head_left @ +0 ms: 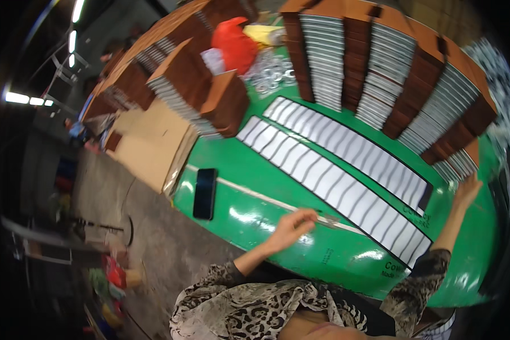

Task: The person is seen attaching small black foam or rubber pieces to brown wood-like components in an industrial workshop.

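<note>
My left hand (292, 228) is over the near part of the green table, its fingers curled together. Whatever they hold, if anything, is too small to make out. Just right of those fingers, a small metal piece (327, 220) lies by a long pale strip (255, 195). My right hand (466, 194) reaches to the near right end of a row of brown and silver stacked pieces (450, 164), fingers stretched out at its lower edge. Between my hands lie two long black-edged panels, a nearer one (328, 178) and a farther one (351, 147), both white with wavy grey bands.
A dark phone (205, 194) lies at the left of the green table (238, 224). More brown stacks (181, 85) stand far left beside cardboard (147, 141). A red bag (235, 45) and loose metal rings (271, 72) sit at the back. Clear plastic (496, 79) is heaped far right.
</note>
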